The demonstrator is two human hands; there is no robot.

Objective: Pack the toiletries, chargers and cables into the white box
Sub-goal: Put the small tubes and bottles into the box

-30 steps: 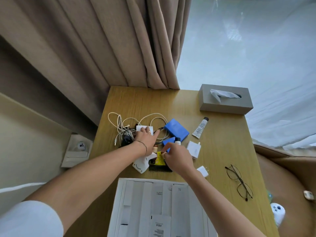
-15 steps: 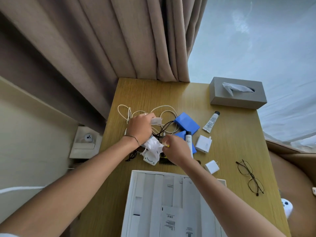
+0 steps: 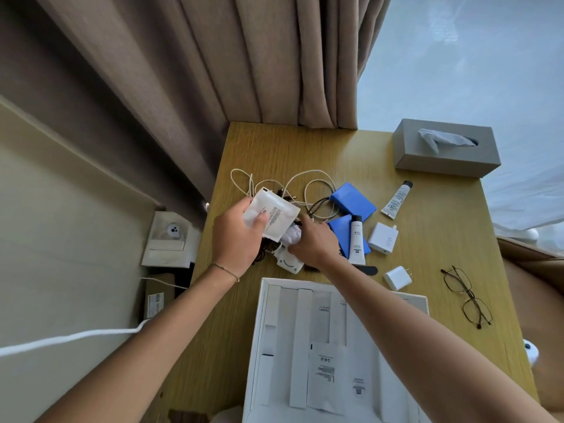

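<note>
Bare desk (image 3: 283, 148) lies open behind the tangled white cables (image 3: 308, 184), up to the curtain (image 3: 274, 71). The white box (image 3: 305, 346) fills the near edge; a tissue box (image 3: 445, 148) blocks the far right corner, glasses (image 3: 467, 296) crowd the right side

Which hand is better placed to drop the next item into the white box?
Left. The left hand already grips a flat white sachet, lifted above the cables. The right hand is down in the pile; whether it grips anything is unclear.
</note>
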